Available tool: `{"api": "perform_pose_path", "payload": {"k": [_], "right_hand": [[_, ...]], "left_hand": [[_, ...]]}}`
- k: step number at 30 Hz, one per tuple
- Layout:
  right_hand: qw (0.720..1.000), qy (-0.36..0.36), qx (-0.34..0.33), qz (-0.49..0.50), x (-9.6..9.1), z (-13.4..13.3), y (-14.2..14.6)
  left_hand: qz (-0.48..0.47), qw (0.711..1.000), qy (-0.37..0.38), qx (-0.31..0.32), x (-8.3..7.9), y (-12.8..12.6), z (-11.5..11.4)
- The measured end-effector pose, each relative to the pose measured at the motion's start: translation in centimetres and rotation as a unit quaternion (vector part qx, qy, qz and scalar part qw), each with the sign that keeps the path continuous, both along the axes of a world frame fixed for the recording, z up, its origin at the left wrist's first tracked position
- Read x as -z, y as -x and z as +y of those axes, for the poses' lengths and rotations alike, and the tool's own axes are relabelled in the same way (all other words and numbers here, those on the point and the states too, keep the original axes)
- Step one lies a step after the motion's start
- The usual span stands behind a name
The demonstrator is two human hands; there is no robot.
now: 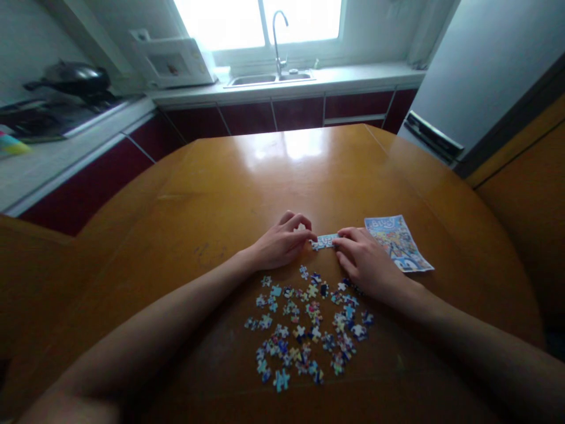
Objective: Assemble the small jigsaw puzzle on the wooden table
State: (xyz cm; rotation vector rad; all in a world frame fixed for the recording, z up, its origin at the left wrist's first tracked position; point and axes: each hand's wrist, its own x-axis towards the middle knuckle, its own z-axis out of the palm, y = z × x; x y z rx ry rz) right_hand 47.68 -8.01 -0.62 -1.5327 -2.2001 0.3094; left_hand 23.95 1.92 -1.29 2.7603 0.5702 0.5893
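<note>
A short strip of joined jigsaw puzzle pieces (325, 241), pale blue with lettering, lies flat on the table between my hands. My left hand (285, 240) is at the strip's left end, thumb and index finger pinched together on a small puzzle piece there, mostly hidden by the fingertips. The fingers of my right hand (364, 259) rest spread on the strip's right end and on the table beside it. Nearer to me lies a loose scatter of puzzle pieces (313, 312) in blue, white, yellow and pink.
A printed picture sheet (397, 242) lies right of my right hand, partly behind it. The brown wooden table (212, 194) has a rounded edge. Beyond it are a counter with a sink (251, 80), a microwave (174, 63), a wok (77, 76) and a fridge (481, 70).
</note>
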Motion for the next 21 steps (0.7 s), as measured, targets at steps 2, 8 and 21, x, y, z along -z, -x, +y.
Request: {"api": "perform_pose_path", "payload": {"k": [2,8,21], "right_hand": [[1.0,0.001,-0.001,-0.001,-0.02,-0.02,0.02],[1.0,0.001,0.0,0.0,0.01,0.0,0.0],[1.0,0.011,0.018,-0.008,0.03,-0.04,0.07]], "left_hand": [[-0.012,1.0,-0.003,-0.011,0.03,0.04,0.08],[-0.022,1.0,0.0,-0.01,0.02,0.08,0.2],[-0.015,1.0,0.013,0.006,0.12,0.16,0.39]]}}
